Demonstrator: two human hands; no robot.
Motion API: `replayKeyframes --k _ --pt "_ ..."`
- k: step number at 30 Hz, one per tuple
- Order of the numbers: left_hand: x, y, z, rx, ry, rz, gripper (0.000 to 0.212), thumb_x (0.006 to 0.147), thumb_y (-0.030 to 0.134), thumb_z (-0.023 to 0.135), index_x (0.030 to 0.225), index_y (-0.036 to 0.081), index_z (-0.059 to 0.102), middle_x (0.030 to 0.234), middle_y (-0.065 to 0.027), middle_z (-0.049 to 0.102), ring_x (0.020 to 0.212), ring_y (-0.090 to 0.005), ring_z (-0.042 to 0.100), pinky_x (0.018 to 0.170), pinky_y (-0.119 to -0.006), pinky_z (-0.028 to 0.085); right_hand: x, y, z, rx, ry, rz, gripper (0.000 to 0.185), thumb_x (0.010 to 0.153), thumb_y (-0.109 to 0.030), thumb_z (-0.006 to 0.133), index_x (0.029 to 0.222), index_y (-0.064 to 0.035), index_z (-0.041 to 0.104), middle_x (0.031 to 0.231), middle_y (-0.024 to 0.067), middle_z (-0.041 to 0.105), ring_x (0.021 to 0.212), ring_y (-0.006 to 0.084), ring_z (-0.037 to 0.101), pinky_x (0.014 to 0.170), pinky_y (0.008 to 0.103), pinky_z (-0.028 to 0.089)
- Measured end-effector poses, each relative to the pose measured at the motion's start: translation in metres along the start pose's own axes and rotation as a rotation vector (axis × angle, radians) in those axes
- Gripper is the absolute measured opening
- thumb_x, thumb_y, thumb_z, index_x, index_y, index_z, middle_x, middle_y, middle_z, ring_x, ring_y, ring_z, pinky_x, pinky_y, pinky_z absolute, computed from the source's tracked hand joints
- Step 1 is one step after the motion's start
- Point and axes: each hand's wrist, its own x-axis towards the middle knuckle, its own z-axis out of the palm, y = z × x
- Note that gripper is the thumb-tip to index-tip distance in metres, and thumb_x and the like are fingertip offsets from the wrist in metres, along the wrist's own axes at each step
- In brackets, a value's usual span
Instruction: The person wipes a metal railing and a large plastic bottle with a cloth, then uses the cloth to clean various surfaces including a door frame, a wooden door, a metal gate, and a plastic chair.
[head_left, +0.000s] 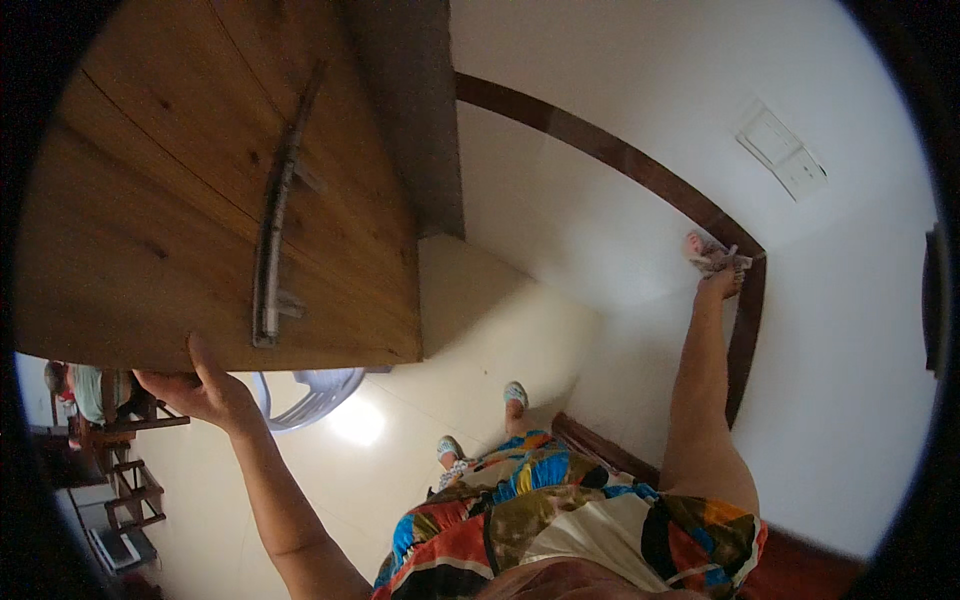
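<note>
My left hand (202, 390) grips the edge of a wooden door (165, 195), the thumb on its face and some fingers hidden behind it. A long metal pull handle (274, 240) is fixed to that face, a short way from the thumb. On the other side, my right hand (721, 282) reaches out with the arm stretched. It holds a crumpled pale cloth (709, 255) against the dark brown trim strip (645, 176), at the corner where two white walls meet.
A light switch plate (782, 152) sits on the white wall above the trim. Behind the door edge stands a plastic chair (322, 397) on the tiled floor (495, 307). Farther left are a seated person (90, 394) and wooden furniture (135, 480). A brown baseboard (600, 450) runs near my feet.
</note>
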Motion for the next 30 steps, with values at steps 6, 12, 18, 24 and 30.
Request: replayKeyframes --k 6,12,18,24,30 --pt "0.000 -0.008 0.004 -0.014 0.101 -0.026 0.056 0.091 0.003 0.055 0.140 0.005 0.029 0.141 -0.0170 0.039 0.125 -0.0306 0.043 0.104 -0.046 0.040 -0.081 0.062 0.091 0.389 -0.778 0.038 0.045 0.094 -0.026 0.040 0.128 0.0035 0.043 0.125 0.0226 0.053 0.106 0.0381 0.057 0.088 0.0517 0.051" --pt "0.002 -0.013 0.016 0.044 0.118 -0.002 0.061 0.089 0.012 0.058 0.142 0.008 0.029 0.141 -0.0170 0.039 0.124 -0.0317 0.044 0.104 -0.048 0.040 -0.216 0.174 0.262 -0.243 -0.469 -0.162 0.029 0.089 -0.011 0.064 0.112 0.0021 0.053 0.118 0.0136 0.059 0.099 0.0274 0.059 0.087 0.0382 0.050" --pt "0.001 -0.023 0.012 0.080 0.129 0.024 0.061 0.090 0.020 0.059 0.142 0.008 0.029 0.141 -0.0163 0.039 0.123 -0.0312 0.044 0.104 -0.049 0.040 -0.358 0.189 0.313 -0.598 -1.042 -1.235 0.032 0.086 -0.007 0.064 0.115 0.0001 0.056 0.124 0.0170 0.052 0.110 0.0324 0.053 0.093 0.0428 0.045" --pt "0.000 -0.027 0.004 0.061 0.134 -0.060 0.064 0.090 0.016 0.060 0.143 0.010 0.026 0.140 -0.0146 0.041 0.122 -0.0283 0.045 0.102 -0.048 0.041 -0.257 0.160 0.280 -1.148 -1.287 -1.704 0.042 0.088 -0.016 0.058 0.129 -0.0095 0.051 0.137 0.0137 0.045 0.121 0.0338 0.047 0.102 0.0484 0.039" --pt "0.000 -0.014 0.009 0.002 0.077 -0.084 0.057 0.090 0.009 0.060 0.139 0.010 0.030 0.138 -0.0153 0.043 0.121 -0.0286 0.046 0.100 -0.045 0.043 -0.095 0.043 0.127 -1.380 -1.061 -1.765 0.038 0.087 -0.017 0.057 0.125 -0.0097 0.058 0.137 0.0128 0.047 0.120 0.0326 0.050 0.097 0.0503 0.043"
